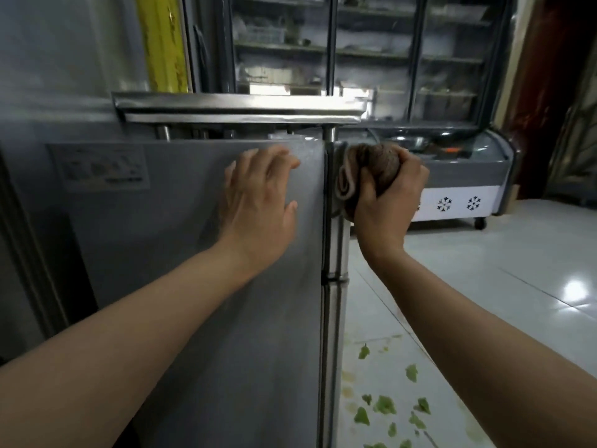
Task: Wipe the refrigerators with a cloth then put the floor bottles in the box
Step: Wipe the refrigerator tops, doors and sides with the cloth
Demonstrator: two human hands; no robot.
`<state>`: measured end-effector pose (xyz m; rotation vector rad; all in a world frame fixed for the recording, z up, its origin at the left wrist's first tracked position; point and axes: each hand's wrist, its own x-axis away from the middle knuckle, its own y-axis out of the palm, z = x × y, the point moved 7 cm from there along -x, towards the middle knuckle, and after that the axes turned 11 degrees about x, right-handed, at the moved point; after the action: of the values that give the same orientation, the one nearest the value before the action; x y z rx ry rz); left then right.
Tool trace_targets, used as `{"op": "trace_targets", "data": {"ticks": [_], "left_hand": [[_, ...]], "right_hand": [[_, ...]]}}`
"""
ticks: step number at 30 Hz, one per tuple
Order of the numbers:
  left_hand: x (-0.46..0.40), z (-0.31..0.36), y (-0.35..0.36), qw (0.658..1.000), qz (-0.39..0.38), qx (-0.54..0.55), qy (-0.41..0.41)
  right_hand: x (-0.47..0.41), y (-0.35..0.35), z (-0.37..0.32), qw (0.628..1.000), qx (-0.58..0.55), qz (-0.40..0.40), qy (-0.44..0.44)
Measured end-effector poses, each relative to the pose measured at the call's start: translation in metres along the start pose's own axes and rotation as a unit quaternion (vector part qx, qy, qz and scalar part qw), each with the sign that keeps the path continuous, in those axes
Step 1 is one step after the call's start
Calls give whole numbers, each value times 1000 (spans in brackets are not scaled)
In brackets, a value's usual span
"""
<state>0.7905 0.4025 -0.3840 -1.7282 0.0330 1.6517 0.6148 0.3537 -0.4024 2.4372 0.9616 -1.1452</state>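
Observation:
A grey refrigerator fills the left and middle of the head view, its flat side panel facing me. My left hand rests flat on that panel near its upper right corner, fingers straight. My right hand grips a bunched brown cloth and holds it against the refrigerator's front right edge, just past the corner. No bottles or box are in view.
A steel shelf sits above the refrigerator. A glass-door display cooler stands at the back, with a chest freezer on wheels below right. Green leaf scraps and stains lie on the white tiled floor.

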Motion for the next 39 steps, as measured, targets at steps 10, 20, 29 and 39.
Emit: {"op": "trace_targets", "data": {"ticks": [10, 20, 29, 39], "left_hand": [[-41, -24, 29, 995, -12, -87, -42], [-35, -25, 34, 996, 55, -69, -12], [-4, -30, 49, 995, 15, -95, 41], [5, -35, 56, 991, -29, -126, 43]], "right_hand": [[-17, 42, -17, 995, 69, -63, -34], [-13, 47, 4, 996, 82, -26, -1], [12, 48, 22, 998, 52, -26, -11], [13, 43, 16, 999, 9, -34, 28]]}}
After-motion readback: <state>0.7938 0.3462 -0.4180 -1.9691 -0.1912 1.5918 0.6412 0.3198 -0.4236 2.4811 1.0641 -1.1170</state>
